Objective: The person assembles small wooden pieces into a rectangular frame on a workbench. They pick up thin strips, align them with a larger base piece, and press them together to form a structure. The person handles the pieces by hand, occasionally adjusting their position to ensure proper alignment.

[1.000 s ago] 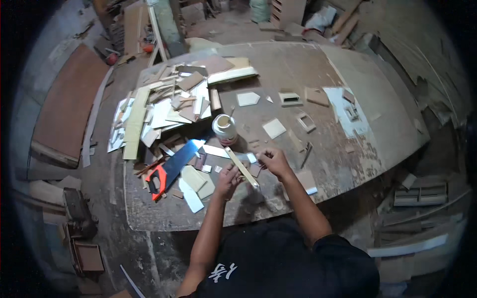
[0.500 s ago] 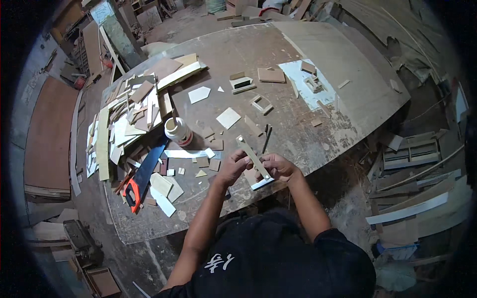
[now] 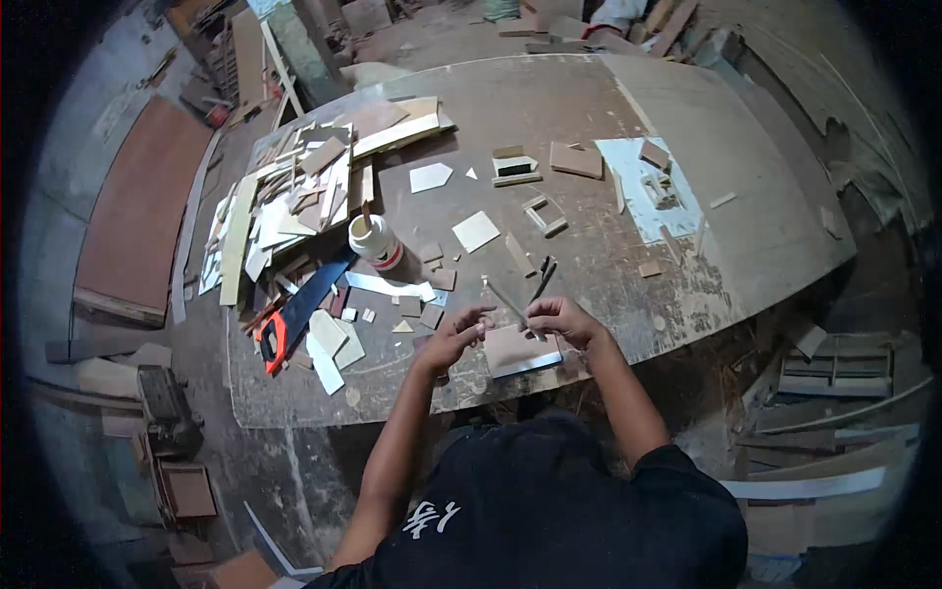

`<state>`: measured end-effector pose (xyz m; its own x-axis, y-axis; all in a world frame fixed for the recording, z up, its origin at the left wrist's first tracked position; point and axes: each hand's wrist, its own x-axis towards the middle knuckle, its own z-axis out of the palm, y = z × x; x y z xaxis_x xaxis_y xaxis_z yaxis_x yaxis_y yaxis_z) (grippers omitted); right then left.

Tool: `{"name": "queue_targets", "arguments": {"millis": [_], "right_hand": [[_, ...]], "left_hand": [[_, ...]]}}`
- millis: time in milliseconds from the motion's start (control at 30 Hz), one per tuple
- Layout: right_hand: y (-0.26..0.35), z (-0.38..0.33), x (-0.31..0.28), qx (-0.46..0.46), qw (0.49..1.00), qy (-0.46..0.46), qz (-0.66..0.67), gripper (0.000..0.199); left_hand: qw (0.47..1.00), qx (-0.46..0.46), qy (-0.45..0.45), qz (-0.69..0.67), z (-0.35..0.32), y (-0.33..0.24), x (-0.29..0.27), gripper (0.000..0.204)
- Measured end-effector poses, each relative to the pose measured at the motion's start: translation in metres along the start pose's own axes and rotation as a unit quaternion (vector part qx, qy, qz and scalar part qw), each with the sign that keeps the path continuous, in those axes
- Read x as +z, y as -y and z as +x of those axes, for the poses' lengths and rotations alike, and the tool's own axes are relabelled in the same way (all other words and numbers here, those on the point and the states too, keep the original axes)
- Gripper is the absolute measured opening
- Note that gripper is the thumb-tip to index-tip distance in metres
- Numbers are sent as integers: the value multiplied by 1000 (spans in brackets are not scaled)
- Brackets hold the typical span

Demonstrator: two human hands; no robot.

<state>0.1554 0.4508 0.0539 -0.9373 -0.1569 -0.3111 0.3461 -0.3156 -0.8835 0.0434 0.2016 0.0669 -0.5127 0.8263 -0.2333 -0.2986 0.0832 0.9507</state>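
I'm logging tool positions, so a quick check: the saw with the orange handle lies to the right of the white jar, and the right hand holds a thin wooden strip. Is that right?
Not quite: the head view shows the saw lying to the left of the white jar. The right hand does hold a thin wooden strip.

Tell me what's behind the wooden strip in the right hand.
Behind the wooden strip are the tabletop and a brown board. The wooden strip and right hand hide part of the board.
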Motion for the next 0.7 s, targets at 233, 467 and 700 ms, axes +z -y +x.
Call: {"name": "queue_targets", "arguments": {"millis": [233,467,700], "right_hand": [[-15,2,-6,-32,905,-142,-401,32],[-70,14,-28,-189,804,-171,-537,25],[-71,14,-31,-173,774,-124,-596,31]], "left_hand": [[969,-11,-204,139,-47,92,-37,37],[879,86,-277,379,-34,107,-15,38],[814,67,-267,511,-14,108,1,46]]}}
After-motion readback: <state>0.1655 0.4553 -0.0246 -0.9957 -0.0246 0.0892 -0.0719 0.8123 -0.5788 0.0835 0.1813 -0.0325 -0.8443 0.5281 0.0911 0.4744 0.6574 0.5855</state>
